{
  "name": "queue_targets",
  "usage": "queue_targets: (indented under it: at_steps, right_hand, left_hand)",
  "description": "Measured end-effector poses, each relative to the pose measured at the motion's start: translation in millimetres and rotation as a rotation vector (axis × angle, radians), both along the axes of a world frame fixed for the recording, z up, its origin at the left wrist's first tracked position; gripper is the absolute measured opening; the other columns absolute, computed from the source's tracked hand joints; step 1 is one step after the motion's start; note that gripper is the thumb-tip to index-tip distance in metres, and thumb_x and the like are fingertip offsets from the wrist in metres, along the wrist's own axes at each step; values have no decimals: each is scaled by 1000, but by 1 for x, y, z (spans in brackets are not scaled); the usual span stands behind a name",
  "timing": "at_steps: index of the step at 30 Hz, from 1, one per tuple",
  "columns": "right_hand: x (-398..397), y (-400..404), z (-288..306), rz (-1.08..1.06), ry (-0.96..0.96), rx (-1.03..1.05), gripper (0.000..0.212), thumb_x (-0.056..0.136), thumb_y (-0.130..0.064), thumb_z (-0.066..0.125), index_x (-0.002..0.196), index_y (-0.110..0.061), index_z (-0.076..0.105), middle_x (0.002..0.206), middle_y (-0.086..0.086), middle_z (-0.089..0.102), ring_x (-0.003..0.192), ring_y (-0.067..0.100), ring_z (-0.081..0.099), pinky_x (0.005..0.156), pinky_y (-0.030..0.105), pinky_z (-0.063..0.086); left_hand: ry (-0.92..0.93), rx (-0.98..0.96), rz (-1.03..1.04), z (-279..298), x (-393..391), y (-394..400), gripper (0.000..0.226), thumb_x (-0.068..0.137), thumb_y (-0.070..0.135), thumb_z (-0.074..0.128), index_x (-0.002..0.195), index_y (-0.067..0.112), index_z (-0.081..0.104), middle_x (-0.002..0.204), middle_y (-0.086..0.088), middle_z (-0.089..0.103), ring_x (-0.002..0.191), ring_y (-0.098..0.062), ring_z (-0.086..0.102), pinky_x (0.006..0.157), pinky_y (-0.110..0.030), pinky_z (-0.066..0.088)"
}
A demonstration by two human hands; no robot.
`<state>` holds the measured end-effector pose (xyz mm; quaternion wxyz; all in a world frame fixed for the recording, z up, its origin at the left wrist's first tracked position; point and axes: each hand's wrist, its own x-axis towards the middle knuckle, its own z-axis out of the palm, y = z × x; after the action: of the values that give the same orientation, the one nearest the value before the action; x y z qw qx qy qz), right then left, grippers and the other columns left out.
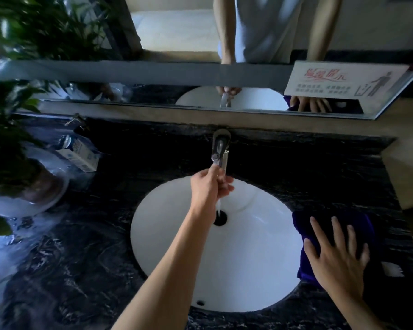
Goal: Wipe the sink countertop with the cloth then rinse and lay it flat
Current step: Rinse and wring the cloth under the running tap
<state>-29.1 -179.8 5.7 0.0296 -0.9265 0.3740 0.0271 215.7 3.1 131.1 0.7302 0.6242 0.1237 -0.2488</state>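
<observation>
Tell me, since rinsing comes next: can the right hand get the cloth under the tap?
Probably yes. The right hand lies flat on the cloth beside the basin; only the left hand at the tap crowds the stream.

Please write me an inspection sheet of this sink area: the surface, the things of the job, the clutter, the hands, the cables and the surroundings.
Surface: dark marbled countertop, wet and shiny at the left.
Job's things: purple cloth on the counter right of the white basin; faucet running a thin stream toward the drain.
Clutter: potted plant in a white saucer; small carton lying beside it.
Hands: left hand grips the faucet lever; right hand rests flat on the cloth, fingers spread.
Cables: nothing seen.
Surroundings: mirror behind the sink, notice sign on it.
</observation>
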Motion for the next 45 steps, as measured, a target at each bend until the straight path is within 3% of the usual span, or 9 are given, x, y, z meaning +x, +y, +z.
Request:
queue_targets:
  at_steps: [7,17,22,25,28,31,36,41,45]
  right_hand:
    - [39,32,-4,-150,-72,44,111,64,-27,93,152,4,33,151,45,30,139,58,32,108,68,30]
    - [49,47,-17,-112,-249,35,82,64,22,73,141,13,46,141,38,51,130,56,49,105,66,41]
    - [80,100,53,-478,-731,1024,56,98,5,55,140,-32,54,119,4,70,79,26,71,69,46,62]
    - [93,125,76,-685,-951,1541,32,99,0,55,127,-12,64,111,19,74,95,42,72,62,47,63]
    - [98,141,85,-808,-918,1889,36,94,-15,56,124,3,65,109,29,73,90,44,74,69,50,63]
    - [101,151,81,-858,-894,2082,38,98,-24,50,112,0,76,111,26,74,90,40,75,78,53,63]
    - [110,147,72,-808,-939,2105,37,102,-24,46,106,-8,80,118,24,73,99,42,73,87,58,58]
    - [126,111,58,-660,-767,1802,33,99,-15,56,130,-7,63,125,22,71,113,39,69,94,52,56]
    - [137,99,38,-472,-545,1518,23,102,-11,58,124,-7,64,115,19,75,103,33,74,87,49,61]
  left_hand:
    - [142,162,-99,-39,-53,25,15,94,8,54,95,0,66,69,-10,71,51,-21,60,50,-25,48]
    - [237,230,-233,-67,-79,48,18,99,8,49,97,-1,64,74,-12,74,53,-23,66,51,-25,53]
    - [231,171,-329,-68,-80,48,18,88,27,61,89,9,63,82,-10,68,71,-23,61,66,-28,52]
    - [275,78,-363,-72,-73,58,27,88,40,69,93,14,66,86,-2,72,76,-18,70,70,-24,55]
    - [444,11,-372,-80,-62,79,53,87,55,72,117,12,65,116,-17,73,102,-31,71,94,-48,56]
    - [481,-21,-403,-85,-55,98,66,81,63,71,115,6,65,121,-22,68,98,-34,69,83,-40,54]
    - [618,-254,-372,-94,-48,112,45,95,39,60,120,5,73,126,-21,69,110,-37,70,84,-47,59]
    - [333,-278,-315,-108,-20,122,33,96,16,60,124,-1,66,128,-25,66,118,-43,64,91,-53,57]
    - [168,-124,-254,-112,0,114,37,82,19,75,108,-5,67,102,-29,71,95,-46,67,67,-43,58]
